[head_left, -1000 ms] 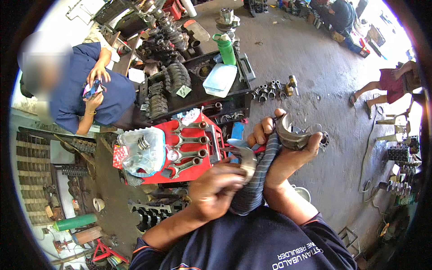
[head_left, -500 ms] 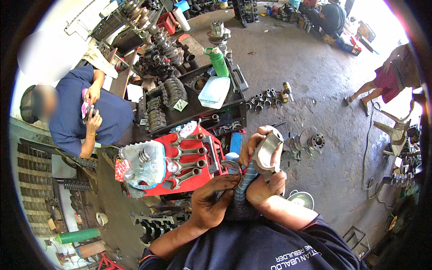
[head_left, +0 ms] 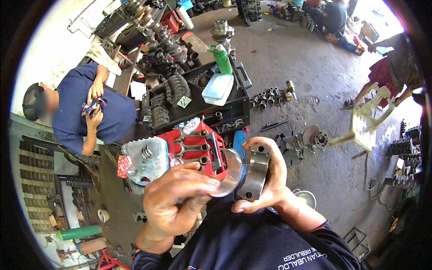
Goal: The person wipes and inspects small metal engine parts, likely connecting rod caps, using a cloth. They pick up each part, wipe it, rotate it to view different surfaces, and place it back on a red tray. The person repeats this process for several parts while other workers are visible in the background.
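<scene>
My left hand [head_left: 177,198] pinches a thin, curved bearing shell [head_left: 232,173] between thumb and fingers. In my right hand [head_left: 275,177] is a thick, half-round connecting rod cap [head_left: 256,173], its bolt holes showing at both ends. The shell is held just left of the cap's concave side, and whether they touch I cannot tell. Behind my left hand, several connecting rods [head_left: 194,147] lie on a red tray [head_left: 168,136]. A clear plastic tub [head_left: 157,155] with more bearing shells [head_left: 146,152] stands at the tray's left.
Beyond the tray, a black cart [head_left: 198,100] bears a green bottle [head_left: 220,58] and a clear lidded box [head_left: 218,89]. A crankshaft [head_left: 310,138] lies on the floor at right. One person [head_left: 92,108] works at left; another [head_left: 393,67] holds a white chair [head_left: 364,121].
My right hand has lowered and turned the cap; the blue-grey cloth beside it is gone from view. My left hand has lifted the bearing shell beside the cap. At right, the chair has moved inward.
</scene>
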The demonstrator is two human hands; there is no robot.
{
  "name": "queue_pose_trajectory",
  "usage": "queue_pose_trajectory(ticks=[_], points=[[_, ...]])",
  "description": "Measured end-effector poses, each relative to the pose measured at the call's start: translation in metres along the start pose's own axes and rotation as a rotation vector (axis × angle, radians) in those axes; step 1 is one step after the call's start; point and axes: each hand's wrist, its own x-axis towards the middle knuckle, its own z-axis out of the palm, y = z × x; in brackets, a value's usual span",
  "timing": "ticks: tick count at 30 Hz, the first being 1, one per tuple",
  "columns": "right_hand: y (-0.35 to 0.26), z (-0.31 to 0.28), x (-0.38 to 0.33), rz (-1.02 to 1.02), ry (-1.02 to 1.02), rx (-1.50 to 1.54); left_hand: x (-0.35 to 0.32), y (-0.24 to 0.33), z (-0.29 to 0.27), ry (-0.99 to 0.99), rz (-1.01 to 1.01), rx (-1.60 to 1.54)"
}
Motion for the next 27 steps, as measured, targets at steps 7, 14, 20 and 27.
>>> queue_pose_trajectory(ticks=[7,14,20,27], points=[[-0.003,0.002,0.002,0.008,-0.087,0.074,0.016,0.017,-0.001,-0.291,0.116,0.198],[-0.003,0.002,0.001,-0.079,-0.083,0.055,0.013,0.024,0.009,-0.262,0.094,0.197],[-0.007,0.003,-0.001,-0.085,-0.099,0.050,0.009,0.028,0.008,-0.257,0.109,0.211],[-0.010,0.002,-0.004,-0.062,-0.122,0.047,0.004,0.032,0.008,-0.240,0.099,0.232]])
